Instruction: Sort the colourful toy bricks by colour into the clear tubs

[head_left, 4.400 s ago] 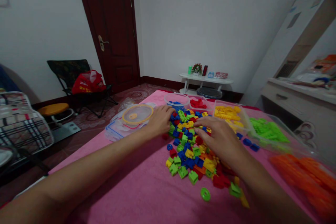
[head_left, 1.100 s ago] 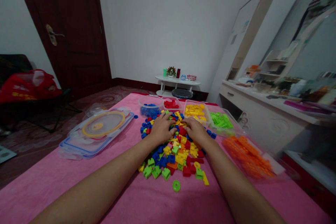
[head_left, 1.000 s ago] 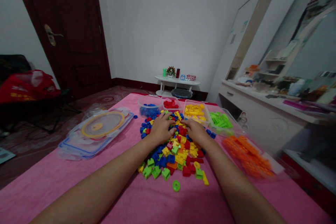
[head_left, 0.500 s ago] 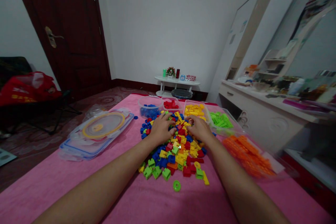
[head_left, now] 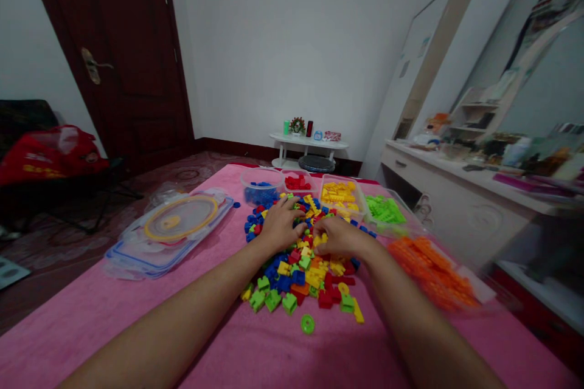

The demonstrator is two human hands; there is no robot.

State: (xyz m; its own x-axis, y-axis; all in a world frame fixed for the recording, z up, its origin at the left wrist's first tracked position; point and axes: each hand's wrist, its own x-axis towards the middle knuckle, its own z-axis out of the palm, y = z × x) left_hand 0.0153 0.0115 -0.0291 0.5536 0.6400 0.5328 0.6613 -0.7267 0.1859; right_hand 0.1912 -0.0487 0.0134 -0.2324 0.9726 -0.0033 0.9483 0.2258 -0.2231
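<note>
A heap of small plastic building blocks, red, blue, yellow and green, lies on a pink cloth. My left hand rests flat on the far left of the heap, fingers spread. My right hand sits on the heap's right side with its fingers curled inward toward the left hand, seemingly pinching a yellow block. Behind the heap stand clear tubs: blue blocks, red blocks, yellow blocks, green blocks. An orange-filled tub lies at the right.
Stacked clear lids, one with a yellow ring, lie at the left on the cloth. A lone green disc sits near me. A dark door, a chair with a red bag, a small white table and a dresser surround the cloth.
My right hand has drawn back from the heap's far edge toward its middle and curled its fingers. The left hand has stayed in place on the heap.
</note>
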